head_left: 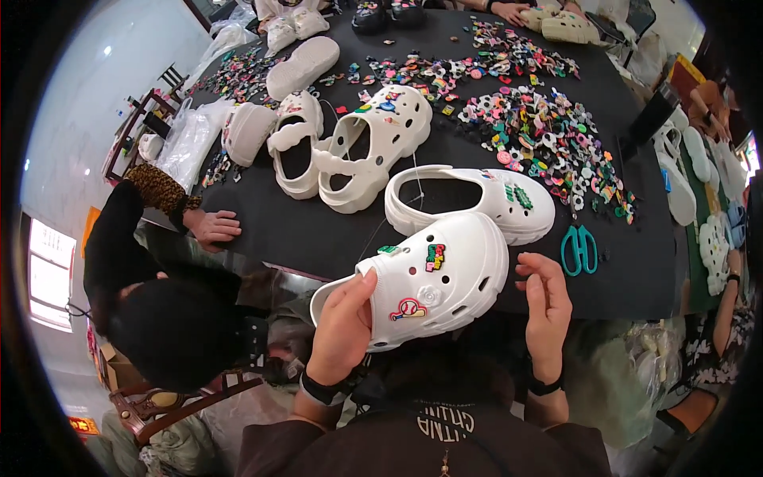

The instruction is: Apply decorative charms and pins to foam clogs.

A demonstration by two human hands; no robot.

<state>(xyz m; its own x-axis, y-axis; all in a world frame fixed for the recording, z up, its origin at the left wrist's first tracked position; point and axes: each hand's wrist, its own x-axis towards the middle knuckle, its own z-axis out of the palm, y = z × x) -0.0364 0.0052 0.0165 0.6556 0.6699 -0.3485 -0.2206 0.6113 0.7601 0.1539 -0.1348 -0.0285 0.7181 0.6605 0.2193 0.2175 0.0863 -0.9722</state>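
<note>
My left hand (343, 327) grips a white clog (457, 266) by its heel side, thumb on top, holding it tilted above the table's near edge. On its upper sit a baseball-and-bat charm (408, 310), a white flower charm (429, 296) and a colourful lettering charm (435, 257). Just right of the toe, my right hand (545, 312) is apart from the clog, its fingers loosely bent and nothing visible in them. Behind the held clog lies another white clog (534, 216) with a green charm. A thin thread seems to run between the two.
Loose charms (548, 143) lie heaped on the black table (270, 226). Teal scissors (579, 250) rest at right. Several pale clogs (354, 187) stand further back. At left, a co-worker's hand (214, 227) rests on the table edge; another person's hands (510, 13) are at the far side.
</note>
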